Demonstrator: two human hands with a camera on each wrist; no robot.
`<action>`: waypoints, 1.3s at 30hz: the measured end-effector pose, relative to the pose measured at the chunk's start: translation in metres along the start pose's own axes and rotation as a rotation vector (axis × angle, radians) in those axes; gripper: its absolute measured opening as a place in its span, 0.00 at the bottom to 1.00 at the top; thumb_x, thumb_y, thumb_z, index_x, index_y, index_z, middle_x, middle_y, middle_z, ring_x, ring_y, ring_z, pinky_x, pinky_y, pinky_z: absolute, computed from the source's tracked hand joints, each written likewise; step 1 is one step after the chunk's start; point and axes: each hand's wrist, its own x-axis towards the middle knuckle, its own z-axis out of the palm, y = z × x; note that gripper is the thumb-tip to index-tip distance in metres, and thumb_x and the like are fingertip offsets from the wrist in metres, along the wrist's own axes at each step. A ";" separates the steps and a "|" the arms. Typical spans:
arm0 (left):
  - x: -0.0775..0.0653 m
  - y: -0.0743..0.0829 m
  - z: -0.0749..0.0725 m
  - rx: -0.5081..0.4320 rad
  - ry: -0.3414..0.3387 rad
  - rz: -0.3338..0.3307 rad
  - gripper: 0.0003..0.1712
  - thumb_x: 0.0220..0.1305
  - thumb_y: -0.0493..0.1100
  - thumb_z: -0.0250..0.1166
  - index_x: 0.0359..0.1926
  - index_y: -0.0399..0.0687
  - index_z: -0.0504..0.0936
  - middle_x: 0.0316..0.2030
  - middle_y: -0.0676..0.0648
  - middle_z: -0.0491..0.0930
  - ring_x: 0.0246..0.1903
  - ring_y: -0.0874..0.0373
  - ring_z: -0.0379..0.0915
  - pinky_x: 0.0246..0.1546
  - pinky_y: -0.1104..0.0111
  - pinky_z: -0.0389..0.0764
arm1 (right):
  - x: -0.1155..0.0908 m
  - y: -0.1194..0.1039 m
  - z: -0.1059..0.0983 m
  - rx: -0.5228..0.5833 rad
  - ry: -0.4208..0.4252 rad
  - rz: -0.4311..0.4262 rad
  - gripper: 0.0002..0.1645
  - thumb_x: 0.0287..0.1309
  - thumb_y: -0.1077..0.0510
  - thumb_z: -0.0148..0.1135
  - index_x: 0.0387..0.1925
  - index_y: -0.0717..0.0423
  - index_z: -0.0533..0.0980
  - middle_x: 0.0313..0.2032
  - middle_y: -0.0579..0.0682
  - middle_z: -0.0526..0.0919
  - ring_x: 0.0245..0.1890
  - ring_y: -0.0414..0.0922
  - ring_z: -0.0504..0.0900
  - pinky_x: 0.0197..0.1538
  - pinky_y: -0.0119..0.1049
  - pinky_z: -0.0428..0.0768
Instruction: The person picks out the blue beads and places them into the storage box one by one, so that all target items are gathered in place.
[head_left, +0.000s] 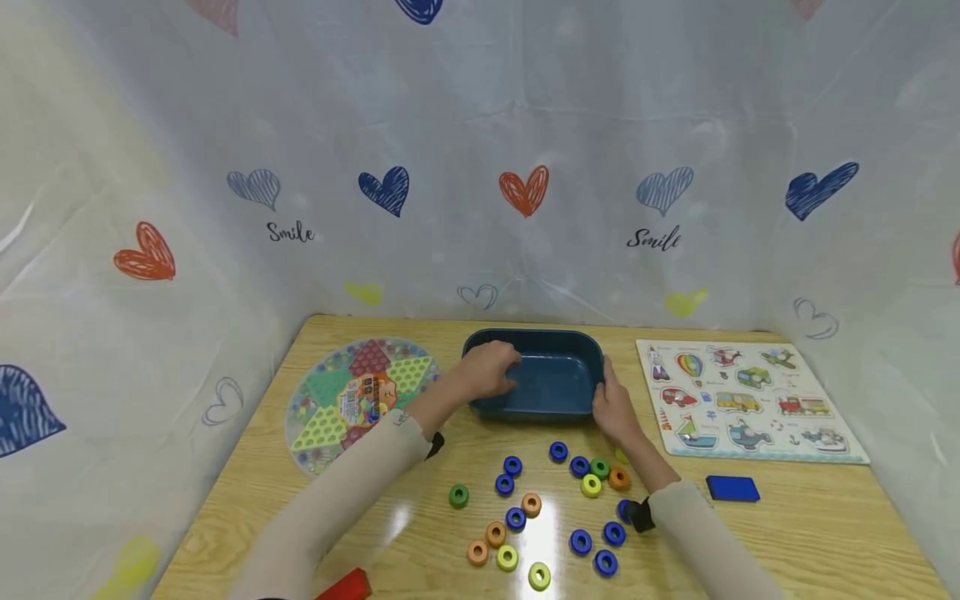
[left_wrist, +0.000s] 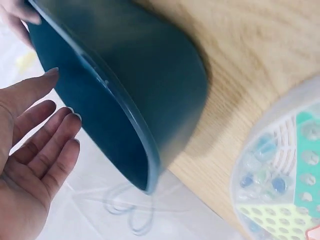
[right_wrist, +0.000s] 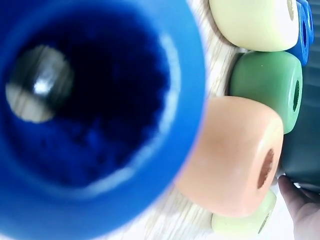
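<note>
A dark blue plastic bin (head_left: 543, 414) stands near the back of the table, and its visible floor is bare. My left hand (head_left: 489, 368) is over the bin's left end, fingers loosely bent and holding nothing. In the left wrist view, that hand (left_wrist: 37, 145) shows its palm beside the bin's opening, the thumb apart from the fingers. My right hand (head_left: 617, 407) holds the bin's right end, its fingers along the outer wall and the thumb at the rim. Close to the right wrist camera, a blue bead (right_wrist: 187, 100) fills much of that view.
Several blue, green, orange and yellow beads (head_left: 515, 519) lie in front of the bin. A round Chinese checkers board (head_left: 326, 417) is on the left, a vehicle puzzle board (head_left: 750, 400) on the right. A blue block (head_left: 732, 488) and a red block (head_left: 347, 585) lie nearer.
</note>
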 end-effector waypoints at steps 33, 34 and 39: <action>-0.069 0.041 0.079 -0.057 -0.063 0.042 0.09 0.47 0.45 0.68 0.19 0.52 0.76 0.14 0.59 0.65 0.15 0.67 0.58 0.13 0.75 0.58 | 0.002 0.005 0.003 0.026 0.023 -0.030 0.32 0.65 0.70 0.34 0.69 0.68 0.42 0.66 0.67 0.52 0.66 0.59 0.51 0.65 0.50 0.50; -0.069 0.041 0.078 -0.068 -0.059 0.042 0.09 0.46 0.45 0.68 0.19 0.52 0.76 0.14 0.59 0.65 0.15 0.67 0.59 0.12 0.76 0.58 | 0.002 0.004 0.003 0.028 0.024 -0.032 0.32 0.65 0.70 0.34 0.69 0.68 0.43 0.66 0.67 0.52 0.66 0.59 0.51 0.65 0.50 0.51; -0.067 0.040 0.070 -0.116 -0.054 0.039 0.09 0.46 0.44 0.69 0.20 0.50 0.76 0.15 0.59 0.64 0.14 0.68 0.58 0.11 0.76 0.56 | 0.001 0.003 0.003 0.033 0.031 -0.041 0.32 0.65 0.70 0.34 0.69 0.68 0.43 0.66 0.68 0.53 0.66 0.59 0.52 0.65 0.50 0.51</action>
